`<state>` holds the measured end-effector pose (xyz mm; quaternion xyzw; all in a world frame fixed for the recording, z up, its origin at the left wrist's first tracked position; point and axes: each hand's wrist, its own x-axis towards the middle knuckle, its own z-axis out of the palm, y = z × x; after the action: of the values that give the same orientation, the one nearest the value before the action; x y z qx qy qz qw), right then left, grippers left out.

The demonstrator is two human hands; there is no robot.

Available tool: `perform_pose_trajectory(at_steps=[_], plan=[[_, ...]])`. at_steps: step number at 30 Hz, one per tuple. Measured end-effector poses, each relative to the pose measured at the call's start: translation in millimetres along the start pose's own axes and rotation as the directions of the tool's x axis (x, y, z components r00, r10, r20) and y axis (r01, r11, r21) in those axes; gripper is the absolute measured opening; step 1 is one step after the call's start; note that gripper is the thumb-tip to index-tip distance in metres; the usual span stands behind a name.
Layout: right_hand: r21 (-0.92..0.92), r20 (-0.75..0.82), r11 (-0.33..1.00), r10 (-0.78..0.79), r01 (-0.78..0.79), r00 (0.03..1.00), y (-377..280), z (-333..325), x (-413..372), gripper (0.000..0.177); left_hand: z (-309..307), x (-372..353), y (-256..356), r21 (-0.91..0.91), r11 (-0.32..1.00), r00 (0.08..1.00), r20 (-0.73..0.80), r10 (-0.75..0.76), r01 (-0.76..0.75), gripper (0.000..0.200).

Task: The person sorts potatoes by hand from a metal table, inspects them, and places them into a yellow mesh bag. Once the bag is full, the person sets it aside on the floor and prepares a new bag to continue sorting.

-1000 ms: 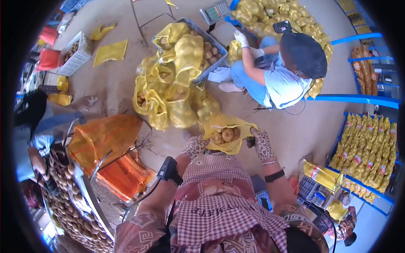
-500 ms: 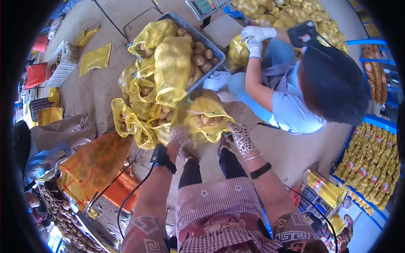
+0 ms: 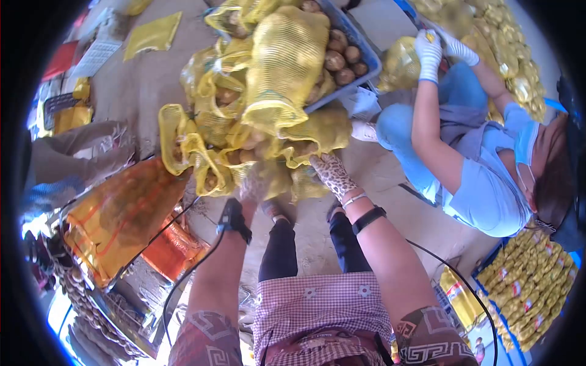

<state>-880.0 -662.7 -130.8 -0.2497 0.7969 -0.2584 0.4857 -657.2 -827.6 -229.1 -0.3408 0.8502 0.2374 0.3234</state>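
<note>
Mesh bag (image 3: 326, 127), near side of blue crate (image 3: 340, 93), beyond right hand (image 3: 332, 175), fingers clamped on its rim; left hand's (image 3: 253, 183) blurred, cannot tell.

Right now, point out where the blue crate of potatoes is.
The blue crate is at the head view's upper centre, beyond your right hand, beside the big yellow mesh sack, left of the co-worker.

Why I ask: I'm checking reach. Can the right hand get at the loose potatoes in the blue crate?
Probably, leaning forward: the potatoes at the right in the blue crate lie uncovered. The right hand would need to clear the mesh bag just ahead.
</note>
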Motion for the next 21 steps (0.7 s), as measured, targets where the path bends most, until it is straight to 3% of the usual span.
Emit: perform_pose_trajectory(at_steps=[1,2,4,5,6,7,8,9,10,11,12,14,16,18,21], plan=[[-0.156,-0.019,0.962,-0.229,0.224,0.973,-3.0,-0.2,-7.1,0.016,-38.4,-40.2,26.8,-0.319,0.945,0.996,-0.009,-0.085,0.078,0.043],[-0.16,-0.004,0.955,-0.254,0.25,0.967,6.1,6.9,-11.0,0.016,-79.2,-81.5,55.3,-0.58,0.805,0.985,-0.018,-0.17,0.128,0.043],[-0.409,-0.055,0.75,-0.588,0.519,0.807,42.8,27.2,-11.5,0.018,-53.3,-112.5,44.3,-0.641,0.745,0.942,-0.098,-0.32,0.186,0.043],[-0.055,-0.115,0.951,-0.31,0.305,0.944,55.2,34.8,-23.9,0.021,-25.7,-120.2,27.9,-0.513,0.844,0.982,-0.002,-0.187,0.159,0.041],[0.298,-0.035,0.955,-0.01,0.02,0.999,61.0,37.9,-42.1,0.025,-8.7,-132.2,9.2,-0.379,0.918,0.99,0.112,-0.081,0.118,0.04],[0.308,0.069,0.939,0.137,-0.152,0.988,56.7,27.6,-57.9,0.026,4.3,-153.9,2.3,-0.352,0.926,0.985,0.148,-0.089,0.136,0.039],[0.507,0.143,0.822,0.218,-0.26,0.966,53.9,25.6,-76.1,0.033,12.5,-183.0,0.5,-0.376,0.909,0.979,0.157,-0.131,0.182,0.039],[0.165,0.022,0.98,-0.117,0.112,0.993,102.4,39.3,-84.1,0.04,19.2,-211.8,-0.7,-0.402,0.884,0.968,0.169,-0.183,0.237,0.038],[0.302,0.306,0.882,0.271,-0.363,0.913,81.7,24.1,-84.1,0.044,21.5,-238.1,2.0,-0.44,0.85,0.956,0.176,-0.236,0.291,0.038],[0.077,0.235,0.966,0.221,-0.245,0.947,39.4,0.5,-104.9,0.044,26.0,-266.1,4.6,-0.479,0.808,0.939,0.178,-0.294,0.344,0.038],[-0.288,0.16,0.948,-0.09,0.134,0.983,53.0,-4.1,-109.5,0.045,28.5,-291.4,12.6,-0.521,0.76,0.92,0.185,-0.344,0.389,0.037],[-0.485,0.29,0.809,-0.207,0.33,0.934,40.4,-28.7,-123.6,0.043,40.3,-339.5,27.4,-0.603,0.651,0.874,0.183,-0.451,0.462,0.037],[-0.523,0.393,0.776,-0.147,0.352,0.908,19.0,-49.2,-128.2,0.041,58.2,-384.3,43.4,-0.673,0.539,0.822,0.191,-0.536,0.507,0.036],[-0.422,0.505,0.787,-0.207,0.449,0.838,23.5,-58.8,-147.9,0.041,79.2,-432.4,65.0,-0.729,0.414,0.759,0.219,-0.613,0.545,0.035],[-0.504,0.632,0.625,-0.204,0.596,0.748,-1.3,-82.3,-172.3,0.034,114.0,-497.3,106.9,-0.805,0.22,0.667,0.265,-0.697,0.551,0.034]])
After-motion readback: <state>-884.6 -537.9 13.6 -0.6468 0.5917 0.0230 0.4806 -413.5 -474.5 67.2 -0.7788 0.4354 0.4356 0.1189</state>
